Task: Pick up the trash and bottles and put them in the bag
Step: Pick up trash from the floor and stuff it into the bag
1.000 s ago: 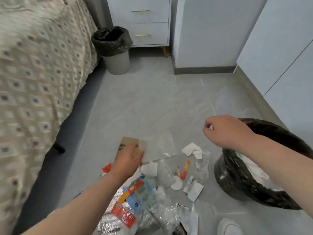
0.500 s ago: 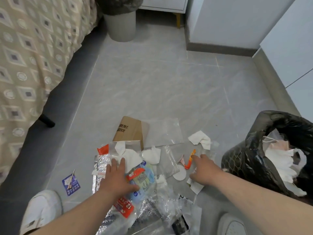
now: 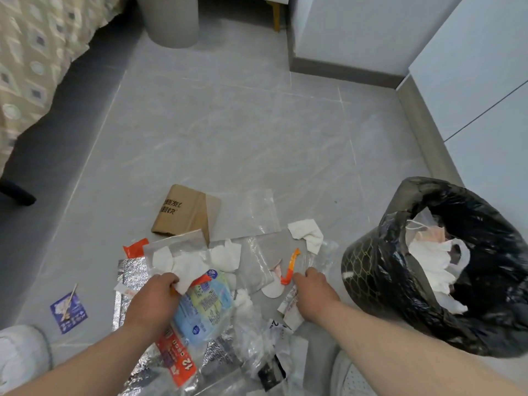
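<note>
Left hand (image 3: 154, 301) of mine grips white tissue (image 3: 188, 271), fingers curled round it, on top of litter pile on floor. Right hand (image 3: 313, 292) curled just beside orange strip (image 3: 290, 267); can't tell if it holds anything. Count: at least four tissue wads, white, crumpled; one blue wipes pack (image 3: 205, 305); one brown cardboard piece (image 3: 185, 212); one clear zip bag (image 3: 245, 212); one purple sachet (image 3: 68, 308), apart at left. One black bag (image 3: 485, 281), glossy, mouth open, white paper inside, just right of pile.

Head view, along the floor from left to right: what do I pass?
White shoe, blue packet, left hand gripping a tissue, right hand, black bag.
</note>
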